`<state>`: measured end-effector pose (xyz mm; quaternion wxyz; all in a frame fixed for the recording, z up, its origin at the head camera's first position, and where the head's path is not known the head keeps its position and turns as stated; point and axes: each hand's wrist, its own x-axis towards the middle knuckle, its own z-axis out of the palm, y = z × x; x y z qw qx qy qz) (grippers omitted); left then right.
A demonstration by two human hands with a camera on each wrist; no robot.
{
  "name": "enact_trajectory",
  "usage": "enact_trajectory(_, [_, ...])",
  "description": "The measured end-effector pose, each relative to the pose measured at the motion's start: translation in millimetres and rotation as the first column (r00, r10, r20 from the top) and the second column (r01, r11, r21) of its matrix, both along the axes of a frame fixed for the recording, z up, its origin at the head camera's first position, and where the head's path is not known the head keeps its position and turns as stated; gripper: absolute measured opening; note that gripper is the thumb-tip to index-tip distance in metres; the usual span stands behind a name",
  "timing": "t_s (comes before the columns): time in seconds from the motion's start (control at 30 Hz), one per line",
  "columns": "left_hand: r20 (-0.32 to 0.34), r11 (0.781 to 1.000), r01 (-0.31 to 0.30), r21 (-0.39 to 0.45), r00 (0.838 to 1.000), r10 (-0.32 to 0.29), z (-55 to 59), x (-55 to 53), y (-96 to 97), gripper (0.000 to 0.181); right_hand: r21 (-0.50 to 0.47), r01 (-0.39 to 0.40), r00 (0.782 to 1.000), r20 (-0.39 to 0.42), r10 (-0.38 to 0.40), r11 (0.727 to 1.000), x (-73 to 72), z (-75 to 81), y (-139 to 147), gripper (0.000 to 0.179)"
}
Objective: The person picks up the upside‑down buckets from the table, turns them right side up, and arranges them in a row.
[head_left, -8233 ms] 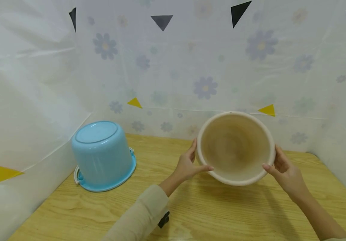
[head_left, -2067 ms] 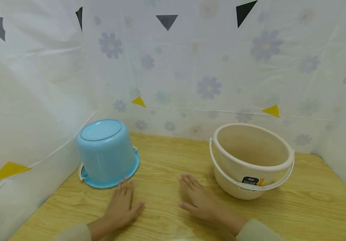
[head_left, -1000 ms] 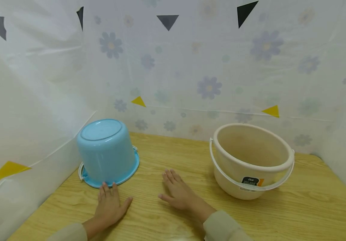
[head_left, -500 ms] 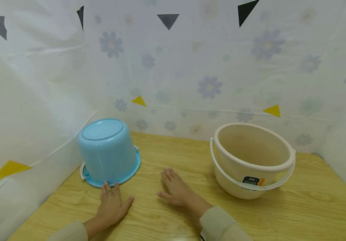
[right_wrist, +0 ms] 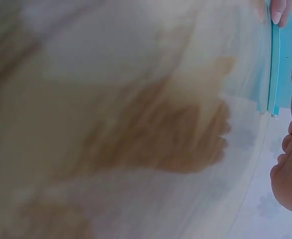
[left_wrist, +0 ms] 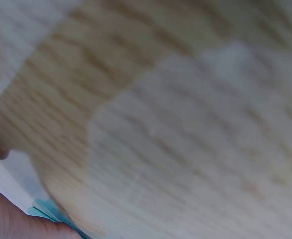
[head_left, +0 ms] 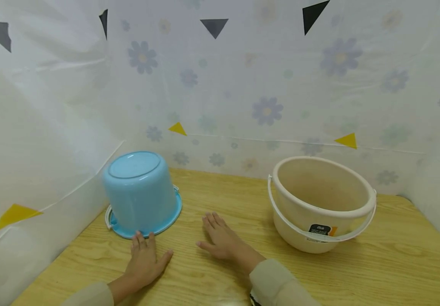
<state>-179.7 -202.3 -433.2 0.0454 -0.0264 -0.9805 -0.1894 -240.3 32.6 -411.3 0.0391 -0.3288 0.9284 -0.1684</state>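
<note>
A light blue bucket (head_left: 139, 191) stands upside down on the wooden table at the left, its rim on the tabletop. My left hand (head_left: 143, 261) reaches to its near side with fingers extended, fingertips right at the blue rim. The right wrist view shows those fingertips by the rim (right_wrist: 274, 64) too. My right hand (head_left: 221, 240) is just right of the blue bucket, fingers straight and holding nothing, low over the table. At the right a cream bucket (head_left: 292, 225) stands upright, mouth up, its white handle (head_left: 342, 238) hanging down in front.
The wooden table (head_left: 223, 191) runs back to a flower-printed plastic sheet (head_left: 220, 85), with another sheet (head_left: 40, 127) close along the left side beyond the blue bucket. Part of a dark item (head_left: 255, 300) shows under the right sleeve.
Earlier both hands held the cream bucket tilted by its rim; it now stands upright, released. Both hands have moved left toward the blue bucket, which has just shifted slightly right.
</note>
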Motion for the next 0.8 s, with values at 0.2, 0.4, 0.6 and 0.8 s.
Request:
enact_trajectory(0.2, [-0.025,1.000,0.017,-0.010,1.000,-0.017,0.0,2.0,2.5,0.086,-0.002,-0.001,1.000,0.006,0.001,1.000,-4.2,-1.9,-3,0.075])
enact_trajectory(0.4, [-0.029,0.999,0.038,-0.005,0.999,-0.039,0.1,2.8,5.3,0.086,-0.008,0.000,1.000,0.014,0.000,1.000,-6.3,-2.8,-6,0.075])
enact_trajectory(0.6, [-0.009,0.998,0.054,0.014,0.998,-0.054,-0.5,4.8,9.0,0.085,-0.014,-0.006,1.000,0.028,0.007,1.000,-6.2,-3.0,-8,0.075])
enact_trajectory(0.8, [0.004,0.997,0.074,0.039,0.997,-0.074,2.2,6.6,13.4,0.086,-0.012,-0.010,1.000,0.029,0.010,1.000,-6.5,-2.8,-8,0.075])
